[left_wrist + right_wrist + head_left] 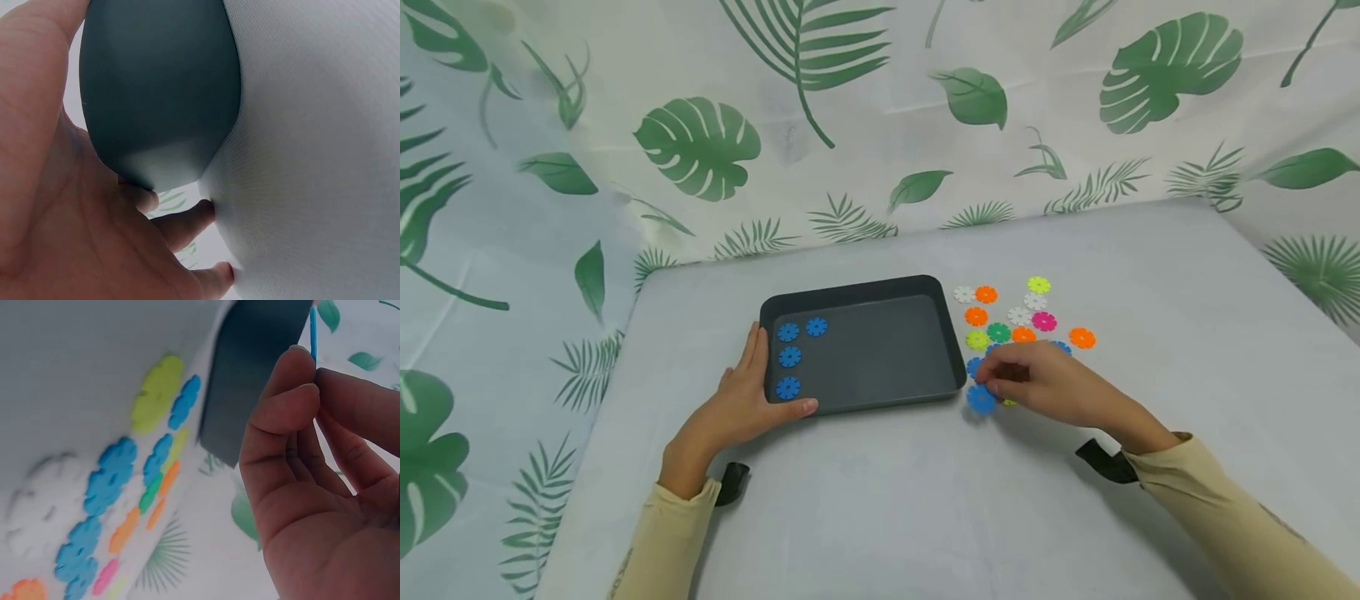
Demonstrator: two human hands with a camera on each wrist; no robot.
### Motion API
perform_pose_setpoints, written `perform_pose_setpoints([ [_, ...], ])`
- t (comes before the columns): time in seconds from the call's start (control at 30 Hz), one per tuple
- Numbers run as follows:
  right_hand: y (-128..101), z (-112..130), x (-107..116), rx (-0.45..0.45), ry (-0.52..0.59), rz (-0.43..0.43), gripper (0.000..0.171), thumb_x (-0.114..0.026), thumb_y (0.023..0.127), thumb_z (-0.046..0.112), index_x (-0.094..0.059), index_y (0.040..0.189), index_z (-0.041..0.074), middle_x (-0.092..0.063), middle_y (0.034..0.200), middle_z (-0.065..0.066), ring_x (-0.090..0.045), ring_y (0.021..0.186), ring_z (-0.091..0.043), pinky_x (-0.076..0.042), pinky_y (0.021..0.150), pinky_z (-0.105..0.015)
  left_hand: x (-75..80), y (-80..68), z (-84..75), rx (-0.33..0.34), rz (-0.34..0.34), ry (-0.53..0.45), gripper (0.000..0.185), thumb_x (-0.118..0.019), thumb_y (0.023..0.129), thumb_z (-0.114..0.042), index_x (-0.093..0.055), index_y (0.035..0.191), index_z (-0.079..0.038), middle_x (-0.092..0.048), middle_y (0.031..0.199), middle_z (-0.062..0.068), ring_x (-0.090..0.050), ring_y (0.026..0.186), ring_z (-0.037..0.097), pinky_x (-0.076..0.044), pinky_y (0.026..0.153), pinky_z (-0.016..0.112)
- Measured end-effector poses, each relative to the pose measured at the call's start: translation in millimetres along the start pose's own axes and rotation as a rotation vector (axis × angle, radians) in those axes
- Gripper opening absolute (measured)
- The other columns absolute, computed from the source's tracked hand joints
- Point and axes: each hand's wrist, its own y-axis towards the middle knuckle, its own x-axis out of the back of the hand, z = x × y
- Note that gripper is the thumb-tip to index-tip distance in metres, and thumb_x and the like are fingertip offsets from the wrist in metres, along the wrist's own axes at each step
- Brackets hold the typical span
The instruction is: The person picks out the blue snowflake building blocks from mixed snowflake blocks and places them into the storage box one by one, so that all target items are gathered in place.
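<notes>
Right hand (1037, 385) pinches blue disc (313, 334) edge-on; thin grip, may slip. Left hand (741, 408), fingers flat, steadies tray (880, 287); tray may slide if released.

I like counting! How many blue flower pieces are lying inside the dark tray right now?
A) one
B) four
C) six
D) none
B: four blue discs lie along the left end of the tray, three in a column and one beside the top one, while the other colours sit on the table to the tray's right.
</notes>
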Motion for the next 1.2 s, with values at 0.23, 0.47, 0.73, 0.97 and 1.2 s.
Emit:
perform_pose_setpoints([
  [0.23, 10.7, 8.0, -1.6, 0.006, 0.015, 0.009, 0.012, -0.072, 0.101, 0.001, -0.077, 0.107, 0.009, -0.073, 0.094, 0.006, -0.067, 0.084, -0.019, -0.057, 0.073, -0.028, 0.3, 1.8, -0.7, 0.007, 0.005, 0.001, 0.139, -0.076, 0.090, -0.068, 0.018, 0.167, -0.002, 0.025, 0.175, 0.013, 0.004, 0.162, 0.042, -0.002, 0.123, 0.073],
  [0.47, 24.4, 13.1, -0.5, 0.063, 0.029, -0.001, 0.016, -0.071, 0.100, -0.005, -0.078, 0.106, 0.007, -0.075, 0.095, 0.005, -0.072, 0.083, -0.024, -0.060, 0.076, -0.029, 0.9, 2.5, 0.8, 0.002, 0.003, 0.000, 0.139, -0.075, 0.089, -0.069, 0.019, 0.167, -0.002, 0.026, 0.175, 0.013, 0.006, 0.162, 0.041, -0.001, 0.123, 0.073],
  [0.73, 40.9, 22.8, -0.8, 0.090, 0.030, -0.003, 0.019, -0.069, 0.100, -0.006, -0.078, 0.108, 0.008, -0.074, 0.096, 0.004, -0.069, 0.084, -0.020, -0.059, 0.077, -0.030, 2.6, 0.4, 0.6, 0.007, 0.006, -0.007, 0.139, -0.075, 0.090, -0.068, 0.019, 0.167, -0.002, 0.026, 0.175, 0.013, 0.004, 0.162, 0.043, -0.001, 0.123, 0.072],
  [0.97, 53.6, 33.2, -0.8, 0.101, 0.027, -0.010, 0.018, -0.069, 0.101, -0.004, -0.078, 0.112, 0.007, -0.074, 0.099, 0.002, -0.069, 0.084, -0.020, -0.058, 0.076, -0.030, 3.4, 0.0, -0.4, 0.010, 0.007, -0.008, 0.139, -0.075, 0.090, -0.069, 0.019, 0.167, -0.002, 0.026, 0.175, 0.014, 0.004, 0.162, 0.043, -0.002, 0.122, 0.073],
  [1.2, 64.4, 43.7, -1.1, 0.087, 0.042, -0.011, 0.017, -0.068, 0.103, -0.001, -0.078, 0.111, 0.009, -0.075, 0.100, 0.002, -0.072, 0.088, -0.023, -0.060, 0.081, -0.033, 2.2, 0.1, -0.4, 0.006, 0.009, -0.011, 0.138, -0.075, 0.090, -0.068, 0.019, 0.167, -0.003, 0.025, 0.175, 0.013, 0.003, 0.162, 0.044, -0.001, 0.123, 0.072],
])
